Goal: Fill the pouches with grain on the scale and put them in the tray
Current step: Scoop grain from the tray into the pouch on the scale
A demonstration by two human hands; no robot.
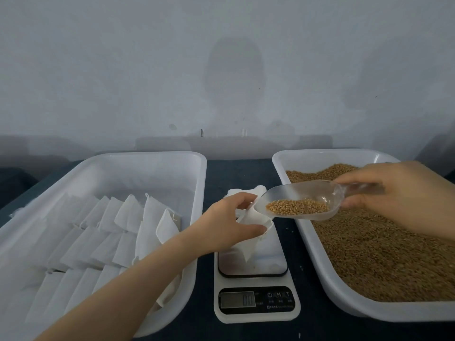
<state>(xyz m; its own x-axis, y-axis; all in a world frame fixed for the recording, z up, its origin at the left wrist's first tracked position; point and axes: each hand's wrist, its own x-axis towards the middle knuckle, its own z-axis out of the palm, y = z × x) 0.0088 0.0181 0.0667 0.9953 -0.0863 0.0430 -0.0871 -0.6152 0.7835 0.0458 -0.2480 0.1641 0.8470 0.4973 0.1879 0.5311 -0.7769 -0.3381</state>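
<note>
Clear plastic scoop (302, 200) carrying a little grain (298, 206), handle pinched in the right hand (398, 193), right of centre. Its lip sits at the mouth of the white pouch (253, 232) — the left hand (231, 225) grips it open over the scale (273, 262), lower centre. Filling step; next move likely calls for tipping gently into the pouch. Tray (147, 155) sits at left.

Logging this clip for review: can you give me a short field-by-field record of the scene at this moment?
left hand: holds a white pouch open above the scale
right hand: grips a clear scoop, its tip at the pouch mouth
scoop contents: grain, not yet poured
left tray: rows of white pouches
right tray: loose grain
behind scale: small pile of spare pouches
scale display: blurred, seems near zero
</note>
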